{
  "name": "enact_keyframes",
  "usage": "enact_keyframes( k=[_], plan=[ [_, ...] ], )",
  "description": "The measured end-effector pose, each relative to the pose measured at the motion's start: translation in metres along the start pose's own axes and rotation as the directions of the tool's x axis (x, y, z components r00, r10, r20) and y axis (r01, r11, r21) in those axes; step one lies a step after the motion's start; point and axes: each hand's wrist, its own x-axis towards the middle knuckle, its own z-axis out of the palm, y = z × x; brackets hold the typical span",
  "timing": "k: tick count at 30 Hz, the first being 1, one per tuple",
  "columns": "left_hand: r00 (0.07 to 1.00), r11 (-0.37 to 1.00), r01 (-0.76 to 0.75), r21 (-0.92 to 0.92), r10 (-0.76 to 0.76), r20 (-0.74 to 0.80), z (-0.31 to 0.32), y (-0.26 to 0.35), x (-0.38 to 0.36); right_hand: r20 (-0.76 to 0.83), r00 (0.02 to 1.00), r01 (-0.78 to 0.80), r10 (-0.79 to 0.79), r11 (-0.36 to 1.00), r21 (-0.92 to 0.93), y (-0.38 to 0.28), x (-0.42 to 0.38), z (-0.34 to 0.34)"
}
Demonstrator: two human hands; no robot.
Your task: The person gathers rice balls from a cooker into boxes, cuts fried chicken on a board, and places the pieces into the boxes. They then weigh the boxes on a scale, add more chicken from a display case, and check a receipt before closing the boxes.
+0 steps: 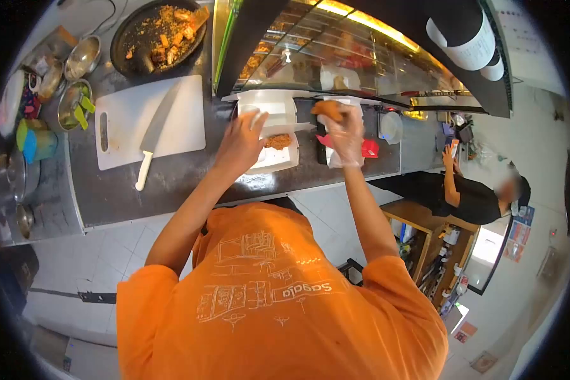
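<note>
A white cardboard box (288, 158) with its lid raised stands on the counter, with a piece of breaded fried food (277, 142) inside. My bare left hand (240, 144) is at the box's left side, fingers apart and over its edge. On my right hand (347, 140) is a clear plastic glove. Its fingers are closed on a brown piece of fried chicken (327, 111), above and right of the box. Below that hand lies a red and black box (369, 149), partly hidden by it.
To the left, a knife (158, 123) lies on a white cutting board (187, 128). Behind it sits a black pan (123, 47) with food pieces and crumbs. Metal bowls (82, 57) stand farther left. A glass display case (354, 57) rises behind the boxes. Another person (481, 196) is at the right.
</note>
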Motion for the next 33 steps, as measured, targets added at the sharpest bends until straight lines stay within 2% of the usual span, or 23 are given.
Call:
enact_keyframes(
  k=[1, 2, 3, 5, 7, 8, 9, 10, 11, 12, 15, 16, 17, 19, 21, 23, 25, 27, 28, 29, 31, 32, 33],
  plan=[
    [0.990, 1.000, 0.024, 0.017, -0.027, 0.142, 0.015, -0.008, 0.003, 0.160, 0.985, 0.092, -0.060, 0.975, -0.204, 0.000, 0.015, 0.005],
    [0.884, 0.997, 0.003, 0.072, -0.036, 0.466, 0.022, -0.014, 0.000, 0.242, 0.969, -0.009, 0.051, 0.985, -0.173, -0.004, 0.025, 0.016],
    [0.884, 0.998, -0.006, 0.065, -0.025, 0.467, 0.026, -0.015, -0.013, 0.322, 0.933, -0.120, 0.163, 0.981, -0.150, -0.007, 0.030, 0.028],
    [0.892, 0.954, -0.298, -0.005, 0.281, 0.354, 0.030, -0.012, -0.050, 0.394, 0.893, -0.160, 0.219, 0.971, -0.178, 0.013, 0.039, 0.048],
    [0.883, 0.957, -0.288, 0.026, 0.255, 0.394, 0.046, -0.016, -0.071, 0.558, 0.633, -0.468, 0.536, 0.840, -0.276, 0.036, 0.041, 0.070],
    [0.874, 0.958, -0.281, 0.060, 0.229, 0.429, 0.048, -0.019, -0.080, 0.484, 0.731, -0.549, 0.482, 0.836, -0.003, 0.089, 0.022, 0.085],
    [0.870, 0.958, -0.281, 0.058, 0.229, 0.437, 0.037, -0.014, -0.081, 0.483, 0.727, -0.556, 0.487, 0.831, -0.001, 0.088, 0.017, 0.085],
    [0.894, 0.982, -0.191, -0.009, 0.178, 0.411, 0.019, -0.004, -0.077, 0.332, 0.862, -0.348, 0.384, 0.923, -0.164, 0.085, 0.013, 0.081],
    [0.915, 0.992, -0.100, -0.078, 0.123, 0.385, 0.009, 0.000, -0.074, 0.203, 0.954, -0.140, 0.222, 0.924, -0.355, 0.087, 0.009, 0.077],
    [0.913, 0.992, -0.099, -0.082, 0.123, 0.389, 0.009, -0.006, -0.078, 0.101, 0.945, -0.293, 0.311, 0.943, -0.157, 0.093, 0.003, 0.080],
    [0.943, 0.993, -0.003, -0.118, 0.042, 0.329, 0.008, -0.023, -0.091, 0.070, 0.968, -0.210, 0.242, 0.926, -0.313, 0.047, -0.018, 0.071],
    [0.947, 0.994, -0.007, -0.105, 0.040, 0.318, 0.005, -0.024, -0.091, 0.169, 0.981, -0.026, 0.093, 0.931, -0.363, 0.038, -0.020, 0.073],
    [0.951, 0.996, -0.017, -0.090, 0.043, 0.305, 0.002, -0.026, -0.090, 0.161, 0.983, -0.024, 0.088, 0.932, -0.363, 0.038, -0.019, 0.078],
    [0.945, 0.995, -0.029, -0.092, 0.057, 0.321, 0.003, -0.027, -0.086, 0.373, 0.926, 0.190, -0.056, 0.923, -0.335, 0.049, -0.018, 0.093],
    [0.938, 0.995, -0.039, -0.091, 0.068, 0.340, 0.001, -0.024, -0.082, 0.362, 0.928, 0.191, -0.084, 0.943, -0.271, 0.057, -0.014, 0.105],
    [0.938, 0.994, -0.060, -0.094, 0.088, 0.334, -0.004, -0.021, -0.079, 0.351, 0.936, 0.095, 0.026, 0.942, -0.321, 0.059, -0.016, 0.103],
    [0.947, 0.993, -0.066, -0.096, 0.092, 0.308, -0.009, -0.020, -0.078, 0.271, 0.960, 0.033, 0.074, 0.928, -0.372, 0.065, -0.016, 0.092],
    [0.956, 0.993, -0.072, -0.098, 0.096, 0.277, -0.013, -0.021, -0.077, 0.140, 0.990, 0.065, -0.001, 0.890, -0.452, 0.052, -0.017, 0.071],
    [0.958, 0.994, -0.056, -0.091, 0.079, 0.276, -0.013, -0.020, -0.078, 0.113, 0.988, -0.048, 0.101, 0.916, -0.397, 0.056, -0.022, 0.068],
    [0.959, 0.996, -0.040, -0.084, 0.062, 0.275, -0.011, -0.019, -0.079, 0.105, 0.990, -0.049, 0.098, 0.917, -0.395, 0.059, -0.019, 0.069],
    [0.954, 0.994, -0.048, -0.094, 0.073, 0.291, -0.003, -0.019, -0.079, 0.343, 0.936, 0.091, 0.083, 0.883, -0.461, 0.064, -0.014, 0.085],
    [0.950, 0.993, -0.048, -0.108, 0.079, 0.303, 0.000, -0.017, -0.078, 0.414, 0.901, 0.039, 0.132, 0.924, -0.381, 0.069, -0.010, 0.103],
    [0.943, 0.991, -0.075, -0.107, 0.105, 0.317, 0.000, -0.013, -0.078, 0.372, 0.927, 0.123, 0.048, 0.898, -0.422, 0.097, -0.016, 0.132]
  ],
)
